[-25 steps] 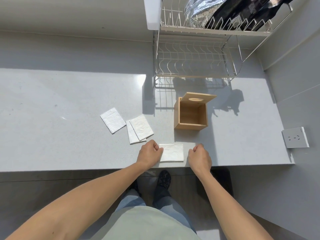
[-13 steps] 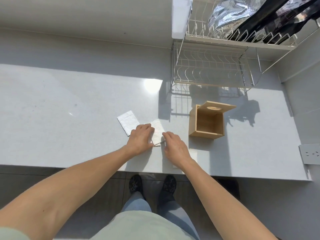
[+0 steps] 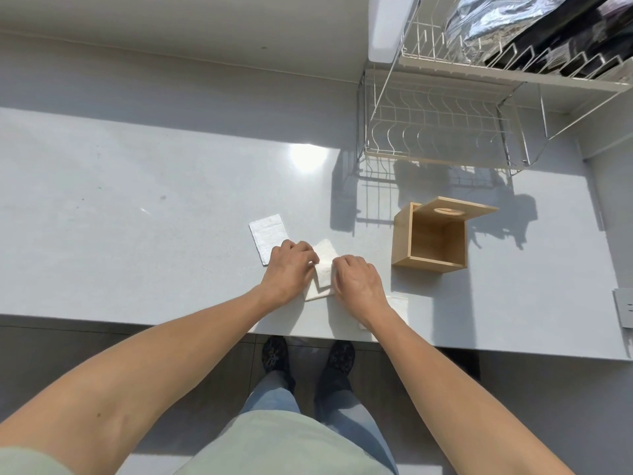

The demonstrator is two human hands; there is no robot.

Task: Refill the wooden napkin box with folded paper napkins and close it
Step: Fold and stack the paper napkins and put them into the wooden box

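The wooden napkin box [image 3: 400,241] lies on its side on the grey counter, its opening facing me and its lid [image 3: 455,209] with an oval slot swung up. It looks empty inside. Left of it, my left hand [image 3: 291,267] and my right hand [image 3: 356,279] press on two overlapping folded white napkins [image 3: 323,265]. Their fingers pinch the upper napkin's edges. Another folded napkin [image 3: 267,233] lies flat just left of my left hand. A further napkin [image 3: 399,305] lies near the counter's front edge, partly hidden by my right wrist.
A wire dish rack [image 3: 435,132] stands at the back right, behind the box, with foil and dark items on its upper shelf. A wall socket [image 3: 623,311] sits at the far right. The counter's front edge [image 3: 137,322] runs just below my hands.
Both hands left the napkin at the front edge and moved up-left onto the two overlapping napkins. My head view shifted left, so the box now sits further right.
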